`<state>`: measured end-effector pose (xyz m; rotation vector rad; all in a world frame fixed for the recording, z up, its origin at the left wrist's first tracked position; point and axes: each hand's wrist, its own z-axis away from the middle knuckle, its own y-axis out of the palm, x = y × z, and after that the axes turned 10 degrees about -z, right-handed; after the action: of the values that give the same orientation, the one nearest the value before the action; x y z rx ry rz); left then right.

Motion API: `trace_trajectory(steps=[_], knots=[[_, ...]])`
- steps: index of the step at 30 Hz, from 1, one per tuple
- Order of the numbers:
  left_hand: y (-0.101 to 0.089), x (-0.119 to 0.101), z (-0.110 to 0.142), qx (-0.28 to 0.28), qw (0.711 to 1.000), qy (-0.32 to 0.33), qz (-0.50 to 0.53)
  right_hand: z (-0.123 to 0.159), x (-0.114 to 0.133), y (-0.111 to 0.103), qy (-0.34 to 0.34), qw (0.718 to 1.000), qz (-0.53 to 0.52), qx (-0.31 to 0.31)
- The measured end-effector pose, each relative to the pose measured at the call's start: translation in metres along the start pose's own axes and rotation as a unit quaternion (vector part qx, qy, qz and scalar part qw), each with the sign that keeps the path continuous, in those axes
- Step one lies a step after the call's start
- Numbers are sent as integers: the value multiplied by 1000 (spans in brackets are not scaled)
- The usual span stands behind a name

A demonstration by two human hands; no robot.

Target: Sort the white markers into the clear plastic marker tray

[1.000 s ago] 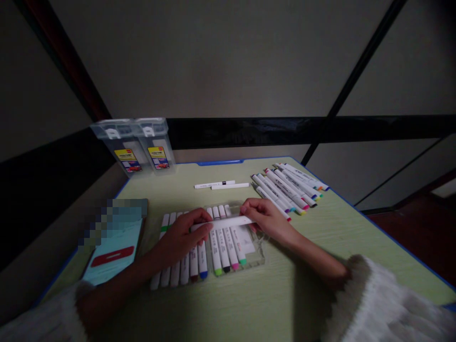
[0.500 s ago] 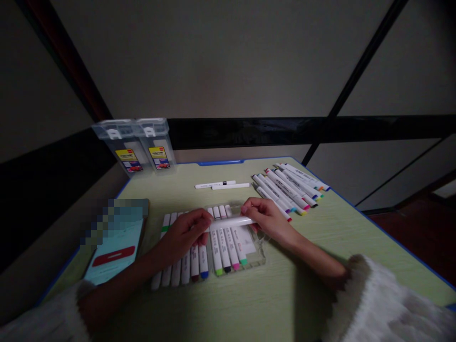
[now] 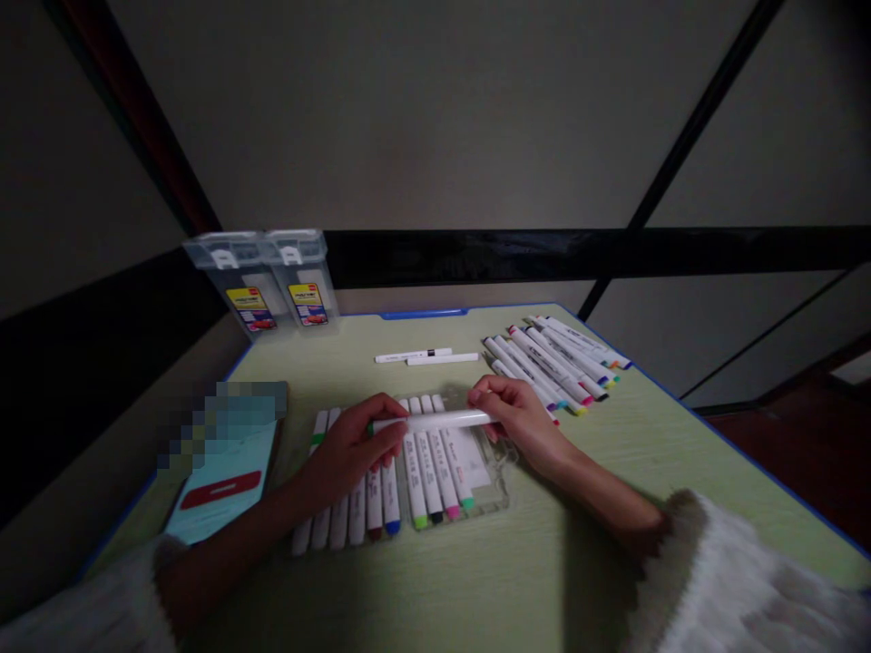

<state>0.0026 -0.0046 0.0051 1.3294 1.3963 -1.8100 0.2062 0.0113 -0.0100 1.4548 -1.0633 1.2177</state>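
Between my two hands a white marker (image 3: 439, 420) lies level, with a bit of green at its left end. My left hand (image 3: 357, 440) pinches that left end. The fingers of my right hand (image 3: 513, 417) close on its right end. Just below is a clear plastic case (image 3: 500, 499) lying flat, with a row of white markers (image 3: 428, 481) in it, their ends green, black, pink and blue. My left hand covers the upper part of several of these markers.
Loose markers (image 3: 551, 363) lie in a heap at the right. Two thin white pens (image 3: 442, 357) rest near the back. Two clear marker boxes (image 3: 272, 286) stand at the back left. A phone (image 3: 224, 481) with a lit screen lies left, on the green table (image 3: 476, 589).
The marker's green left end now shows past my left fingers. Both hands stay almost in place, and the whole view has shifted slightly.
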Motion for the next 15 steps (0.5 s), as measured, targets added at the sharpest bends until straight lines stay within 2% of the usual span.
trace_trajectory(steps=[15], knots=[[-1, 2, 0, 10, 1000, 6, -12, 3, 3, 2, -3, 1000, 11, 6]])
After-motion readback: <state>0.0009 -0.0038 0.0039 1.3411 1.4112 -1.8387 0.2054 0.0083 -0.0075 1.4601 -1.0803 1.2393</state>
